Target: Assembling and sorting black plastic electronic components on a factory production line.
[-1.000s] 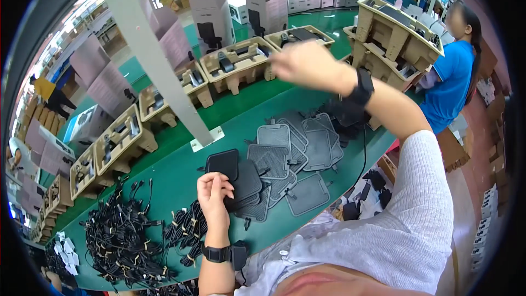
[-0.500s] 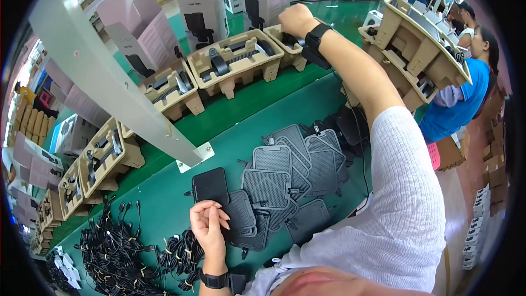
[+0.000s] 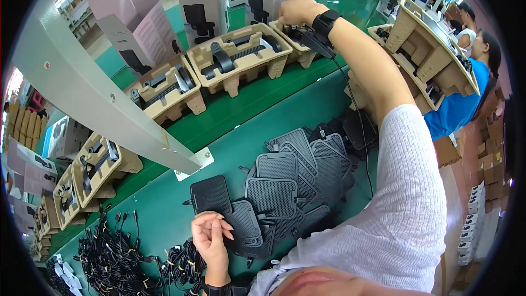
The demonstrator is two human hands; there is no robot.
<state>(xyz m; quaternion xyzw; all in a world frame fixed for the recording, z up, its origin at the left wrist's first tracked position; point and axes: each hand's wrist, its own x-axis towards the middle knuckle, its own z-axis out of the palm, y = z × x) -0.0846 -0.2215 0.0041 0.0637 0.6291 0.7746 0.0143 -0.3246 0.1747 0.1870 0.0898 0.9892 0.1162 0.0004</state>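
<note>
Tan moulded-pulp tray [image 3: 298, 55] sits below the right grip [image 3: 300, 12], whose fingers bend down over it; whether they hold anything, I cannot tell. It should be light and stiff, easily dented, not slippery, best taken by opposite rims. Matte and deeply recessed, with black parts [image 3: 294, 33] inside, it stands on the green strip [image 3: 257, 98] beyond the green tabletop [image 3: 233, 156], beside a similar filled tray [image 3: 252, 72]. Nearer, the left grip [image 3: 210, 234], loosely curled and seemingly empty, is just beside a smooth black rectangular pad [image 3: 211, 193] and overlapping dark-grey mesh panels [image 3: 271, 193].
</note>
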